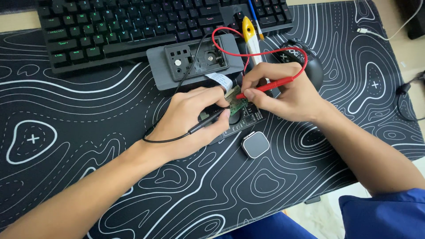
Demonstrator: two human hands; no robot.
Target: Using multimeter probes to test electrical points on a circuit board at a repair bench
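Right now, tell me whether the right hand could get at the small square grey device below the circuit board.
Probably yes: the grey device lies uncovered just below the right hand, though that hand holds the red probe.

Matt cloth desk mat (pixel 88 146) (black, smooth), glossy red plastic probe (pixel 270 85)

Mat (pixel 66 146): covers the table, under everything else.
Keyboard (pixel 133 26): at the far edge of the mat, left of centre.
Open case (pixel 195 62): just in front of the keyboard, touching its near edge.
Mouse (pixel 305 62): right of the open case.
Circuit board (pixel 237 102): in front of the open case, between the left hand (pixel 195 121) and the right hand (pixel 283 95).
Square watch body (pixel 255 144): nearer than the circuit board, just beside the left hand.
Screwdriver (pixel 250 33): lies across the keyboard's right end.
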